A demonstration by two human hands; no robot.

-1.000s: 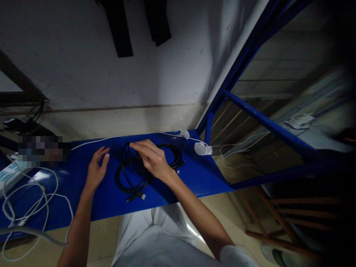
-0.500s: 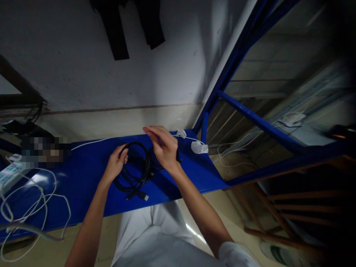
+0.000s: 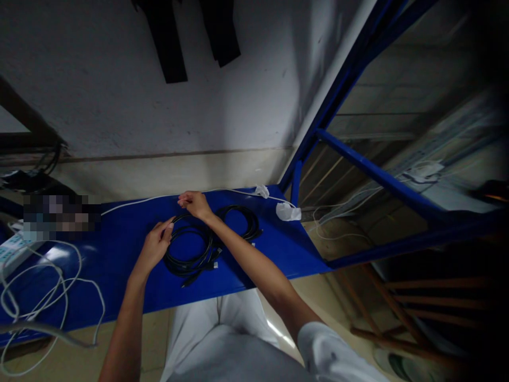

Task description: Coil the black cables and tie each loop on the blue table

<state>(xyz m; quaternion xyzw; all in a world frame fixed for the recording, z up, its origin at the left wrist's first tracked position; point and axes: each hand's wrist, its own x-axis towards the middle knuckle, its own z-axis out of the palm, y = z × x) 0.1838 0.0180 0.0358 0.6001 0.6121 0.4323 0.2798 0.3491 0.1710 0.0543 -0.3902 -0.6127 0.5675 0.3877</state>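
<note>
A coiled black cable (image 3: 190,272) lies in loops on the blue table (image 3: 119,254), its plug ends gathered at the lower right of the coil. My left hand (image 3: 157,244) is closed at the coil's upper left edge, thumb and fingers pinching the cable there. Just above the coil's top is my right hand (image 3: 196,205), palm turned inward and fingers curled together; whatever they may hold is hidden. A second black cable coil (image 3: 254,220) rests to the right, partly behind my right forearm.
On the left are a white power strip (image 3: 11,249) and tangled white cord (image 3: 66,286). Crumpled white scraps (image 3: 288,212) sit at the table's right end, beside a blue metal frame (image 3: 358,167). A wooden chair (image 3: 429,302) stands at the lower right.
My right hand has moved left and lower, from over the second coil to the first coil's top. The first coil now lies flatter, and my left hand has shifted slightly down and left.
</note>
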